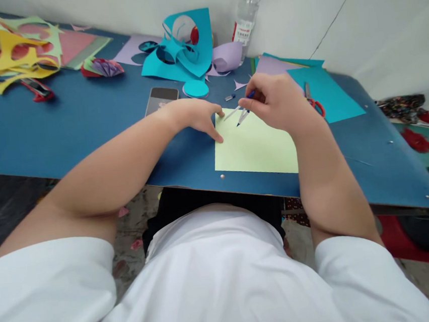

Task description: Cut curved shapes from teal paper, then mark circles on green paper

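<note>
A sheet of light green paper (254, 147) lies flat near the front edge of the blue table. My left hand (205, 119) rests at its left edge, thumb and forefinger spread on the paper. Above the sheet, my right hand (269, 100) pinches a drawing compass (242, 113) by its top, the two legs pointing down and left. Whether the tips touch the paper I cannot tell. A small blue-and-clear piece (230, 97) lies just beyond the sheet, and a phone (161, 100) sits partly behind my left wrist.
Cut-out blue paper (178, 58) and blue circles (196, 88) lie at the back. A plastic bottle (246, 16) stands by the wall. Scissors (313, 102) rest on blue paper (333, 99) at right. Yellow scraps (18, 53), a stapler (38, 89) and a folded paper piece (103, 68) are left.
</note>
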{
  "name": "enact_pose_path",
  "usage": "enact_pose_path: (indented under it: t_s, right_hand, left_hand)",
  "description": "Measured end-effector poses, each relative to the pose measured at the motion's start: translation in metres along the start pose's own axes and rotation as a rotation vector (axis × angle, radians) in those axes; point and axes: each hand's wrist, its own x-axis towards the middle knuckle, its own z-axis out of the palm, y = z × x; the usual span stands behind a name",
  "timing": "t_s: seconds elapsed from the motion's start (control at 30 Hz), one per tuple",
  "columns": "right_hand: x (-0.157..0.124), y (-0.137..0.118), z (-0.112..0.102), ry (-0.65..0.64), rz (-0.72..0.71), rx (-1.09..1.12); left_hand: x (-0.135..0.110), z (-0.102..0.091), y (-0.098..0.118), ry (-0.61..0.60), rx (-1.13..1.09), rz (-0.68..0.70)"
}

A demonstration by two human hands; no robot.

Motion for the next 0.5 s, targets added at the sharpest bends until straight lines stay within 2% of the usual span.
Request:
enact_pose_path:
  t_s: [0.23,0.33,0.5]
  right_hand:
    - [-0.001,-0.007,0.011,0.048,0.039,-0.046]
    - [-0.003,-0.014,0.015,0.060,0.091,0.039]
    - [-0.006,-0.026,0.020,0.059,0.160,0.255]
  left_hand:
    - [-0.001,0.001,0.003,0.045,0.056,0.136]
    - [0.003,0.003,0.000,0.044,0.043,0.172]
    - [0.003,0.006,-0.003,0.017,-0.056,0.133]
